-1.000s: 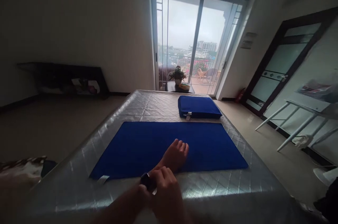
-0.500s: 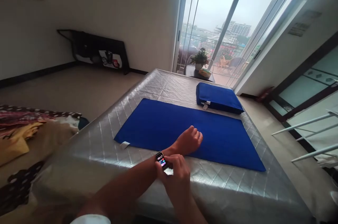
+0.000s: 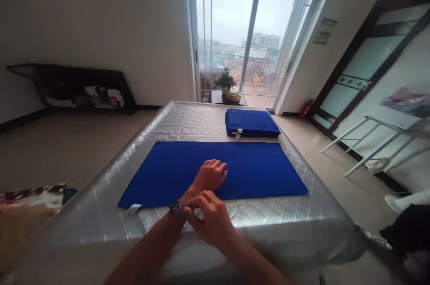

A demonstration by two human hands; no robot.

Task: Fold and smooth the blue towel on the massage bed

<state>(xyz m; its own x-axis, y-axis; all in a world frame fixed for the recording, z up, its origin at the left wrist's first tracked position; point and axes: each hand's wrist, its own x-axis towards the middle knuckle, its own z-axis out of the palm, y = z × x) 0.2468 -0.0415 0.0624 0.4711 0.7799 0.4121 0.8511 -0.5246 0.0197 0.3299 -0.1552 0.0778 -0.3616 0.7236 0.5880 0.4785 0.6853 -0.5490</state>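
My left hand [image 3: 210, 175] hovers over the blue cloth [image 3: 255, 168], palm down, its fingers loosely bent, slightly apart and holding nothing. On that wrist sits a smartwatch [image 3: 174, 207] with a dark screen. My right hand [image 3: 213, 218] is just to the right of the watch, by the left wrist, thumb and fingers parted with nothing between them. The blue cloth lies flat and spread out, with a white tag [image 3: 134, 209] at its near left corner. Behind it rests a stack of folded blue cloths [image 3: 253, 122] with white tags at its front edge.
A silvery quilted cover [image 3: 188, 119] drapes over the table. Beyond it stand a potted plant [image 3: 225, 80] and a sliding glass door [image 3: 231, 16]. A white-legged table [image 3: 379, 142] is at right, a black frame [image 3: 83, 88] leans at left, and patterned fabric [image 3: 30, 195] lies lower left.
My right hand has come off the watch, whose lit screen has gone dark. My left fist has loosened. The view has turned right and levelled.
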